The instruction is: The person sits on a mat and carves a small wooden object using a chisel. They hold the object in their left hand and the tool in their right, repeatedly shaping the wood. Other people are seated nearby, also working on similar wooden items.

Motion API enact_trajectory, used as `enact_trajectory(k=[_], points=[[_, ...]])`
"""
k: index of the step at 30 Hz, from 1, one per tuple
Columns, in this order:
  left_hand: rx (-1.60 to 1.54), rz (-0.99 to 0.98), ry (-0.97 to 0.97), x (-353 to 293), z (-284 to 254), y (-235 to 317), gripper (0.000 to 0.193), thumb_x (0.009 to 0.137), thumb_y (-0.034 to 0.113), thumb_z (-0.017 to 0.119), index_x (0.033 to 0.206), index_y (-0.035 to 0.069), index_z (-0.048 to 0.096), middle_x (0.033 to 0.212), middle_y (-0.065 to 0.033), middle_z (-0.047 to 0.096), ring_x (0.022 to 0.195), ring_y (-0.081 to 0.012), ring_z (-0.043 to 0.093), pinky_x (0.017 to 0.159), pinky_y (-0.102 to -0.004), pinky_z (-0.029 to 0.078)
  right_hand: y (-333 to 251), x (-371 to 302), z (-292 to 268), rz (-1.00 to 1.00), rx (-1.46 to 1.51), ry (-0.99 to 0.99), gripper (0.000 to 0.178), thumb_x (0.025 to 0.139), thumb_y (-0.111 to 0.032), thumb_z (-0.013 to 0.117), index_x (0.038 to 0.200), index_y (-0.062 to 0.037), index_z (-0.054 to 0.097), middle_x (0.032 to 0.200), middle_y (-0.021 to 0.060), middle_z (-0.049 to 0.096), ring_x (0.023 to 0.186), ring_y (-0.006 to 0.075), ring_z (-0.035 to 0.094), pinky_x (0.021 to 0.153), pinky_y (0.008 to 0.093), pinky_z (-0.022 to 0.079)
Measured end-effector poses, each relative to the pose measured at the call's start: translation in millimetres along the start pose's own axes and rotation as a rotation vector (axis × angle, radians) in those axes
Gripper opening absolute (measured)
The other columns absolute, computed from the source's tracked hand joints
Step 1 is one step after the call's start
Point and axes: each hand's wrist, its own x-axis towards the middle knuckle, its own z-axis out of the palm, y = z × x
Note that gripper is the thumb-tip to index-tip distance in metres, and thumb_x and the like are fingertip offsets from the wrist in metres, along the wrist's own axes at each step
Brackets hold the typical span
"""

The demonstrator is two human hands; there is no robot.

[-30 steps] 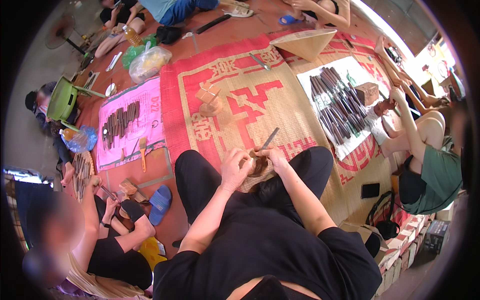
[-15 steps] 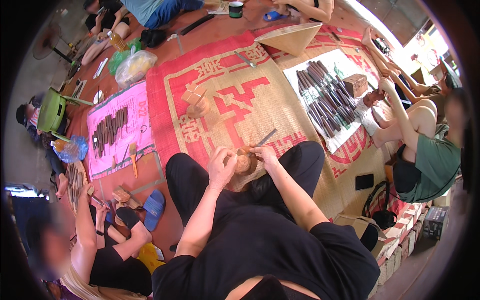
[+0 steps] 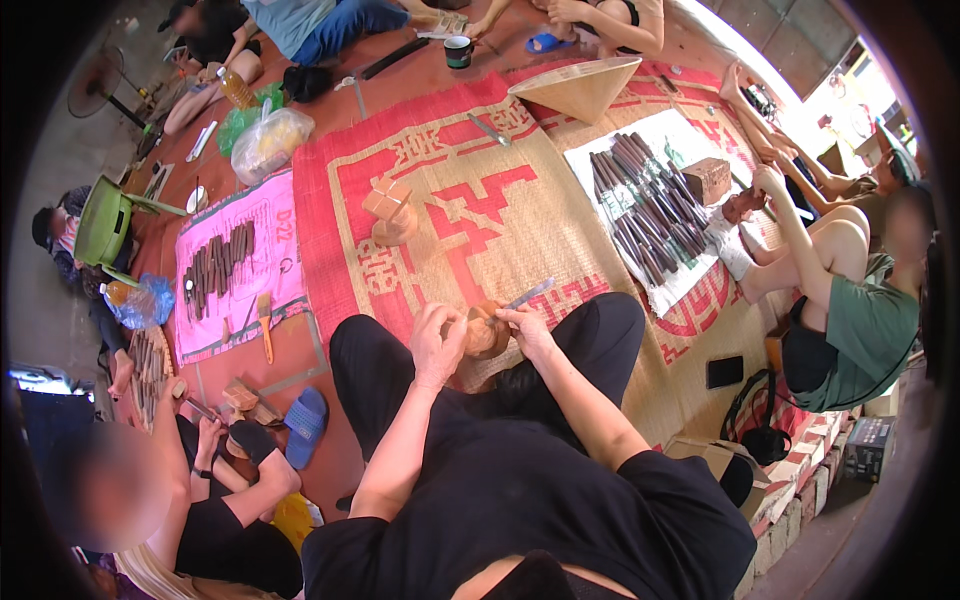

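A small rounded wooden carving is between my hands, just above my crossed legs. My left hand grips its left side with the fingers curled round it. In my right hand is a narrow carving tool, its flat metal blade pointing up and to the right. The tool's other end lies close against the top of the carving; the exact contact is hidden by my fingers. On the woven mat ahead, another wooden block with a rounded base stands.
Many dark-handled tools lie on a white cloth to the right, others on a pink cloth to the left. A brush, a blue slipper, a conical hat and a phone lie around. Co-workers sit on both sides.
The carving tool's blade has tipped lower, toward the right. My hands have shifted slightly on the carving. At the far side, the dark cup stands nearer, with another person's arm beside it.
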Motion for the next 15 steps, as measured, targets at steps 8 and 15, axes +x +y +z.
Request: enact_trajectory(k=[8,15], points=[[-0.046,-0.107,0.001,4,-5,-9,0.013,0.082,0.015,0.059,0.081,0.002,0.058,0.084,-0.0086,0.055,0.083,-0.0251,0.055,0.076,-0.0338,0.044,23,13,1,-0.003,0.044,0.128,0.042,0.078,-0.019,0.073,0.115,-0.0036,0.061,0.099,0.0047,0.065,0.092,0.0150,0.057,0.083,0.0316,0.039],[-0.078,-0.123,0.025,6,-6,-14,0.012,0.081,0.015,0.060,0.081,0.003,0.058,0.084,-0.0091,0.055,0.084,-0.0275,0.056,0.076,-0.0353,0.044,-13,-11,38,-0.141,-0.016,-0.006,0.049,0.075,-0.010,0.074,0.121,-0.0024,0.060,0.113,0.0080,0.063,0.104,0.0159,0.056,0.095,0.0298,0.037]])
